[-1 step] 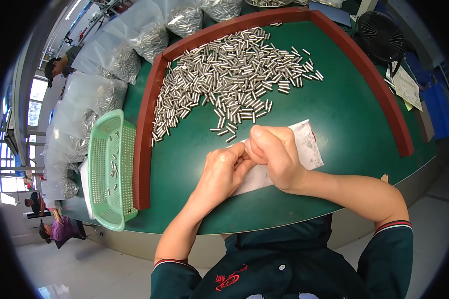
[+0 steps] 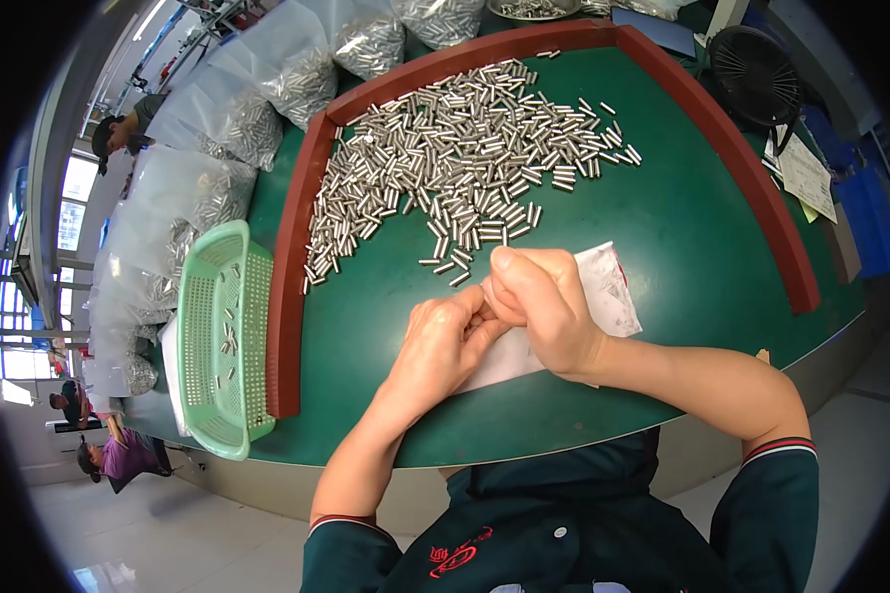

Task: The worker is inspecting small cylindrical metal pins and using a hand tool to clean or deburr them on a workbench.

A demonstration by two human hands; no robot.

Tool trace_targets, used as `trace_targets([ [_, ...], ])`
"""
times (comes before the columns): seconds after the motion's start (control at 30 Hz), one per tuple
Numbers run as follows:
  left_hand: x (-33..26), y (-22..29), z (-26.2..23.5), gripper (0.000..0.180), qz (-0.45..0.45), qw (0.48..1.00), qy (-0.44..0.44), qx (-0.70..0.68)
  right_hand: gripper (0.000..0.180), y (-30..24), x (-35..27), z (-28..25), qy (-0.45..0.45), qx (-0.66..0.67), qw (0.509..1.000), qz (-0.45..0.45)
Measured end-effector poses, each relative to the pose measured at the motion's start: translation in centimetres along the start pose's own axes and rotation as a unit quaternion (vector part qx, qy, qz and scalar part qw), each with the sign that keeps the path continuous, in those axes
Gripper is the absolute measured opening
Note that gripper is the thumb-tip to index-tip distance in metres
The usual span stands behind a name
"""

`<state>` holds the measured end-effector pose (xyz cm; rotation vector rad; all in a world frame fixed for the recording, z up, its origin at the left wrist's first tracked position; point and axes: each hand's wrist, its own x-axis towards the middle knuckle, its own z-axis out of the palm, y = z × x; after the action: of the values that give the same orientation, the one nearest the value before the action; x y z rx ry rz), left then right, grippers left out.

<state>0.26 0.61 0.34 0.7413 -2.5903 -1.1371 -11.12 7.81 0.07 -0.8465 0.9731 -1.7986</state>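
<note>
My left hand and my right hand meet over the near middle of the green table. Both are closed, fingertips pressed together. Whatever they pinch, if anything, is hidden between the fingers. Beneath them lies a creased white sheet with grey smudges and a red mark along one edge; I cannot tell whether it is paper or a flat bag. Just beyond my hands spreads a large pile of short, shiny metal pins, its nearest pieces scattered close to my left fingers.
A red-brown raised border frames the table. Outside it on the left stands a light green basket holding several pins. Clear bags of pins line the far left. A black fan and papers sit right; people work leftward.
The table and basket sit very slightly lower in the picture. My hands keep the same closed pose.
</note>
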Motion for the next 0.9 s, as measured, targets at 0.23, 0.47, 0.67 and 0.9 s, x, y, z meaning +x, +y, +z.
trace_targets([
  [0.23, 0.3, -4.1, -2.9, 0.011, -0.124, 0.747, -0.046, -0.652, 0.041, 0.3, 0.4, -2.2, -0.038, 0.099, 0.994, 0.040],
  [0.47, 0.5, -4.9, -3.3, 0.016, -0.142, 0.705, -0.008, -0.695, 0.042, 0.0, 0.1, -2.6, -0.042, 0.111, 0.992, 0.048],
  [0.67, 0.7, -4.3, -3.5, 0.022, -0.189, 0.715, 0.062, -0.671, 0.043, -0.6, 0.5, -3.0, -0.044, 0.091, 0.994, 0.046],
  [0.9, 1.1, -5.4, -3.6, 0.011, -0.115, 0.959, 0.145, -0.216, 0.042, -0.4, 0.7, -3.0, -0.038, 0.092, 0.994, 0.044],
])
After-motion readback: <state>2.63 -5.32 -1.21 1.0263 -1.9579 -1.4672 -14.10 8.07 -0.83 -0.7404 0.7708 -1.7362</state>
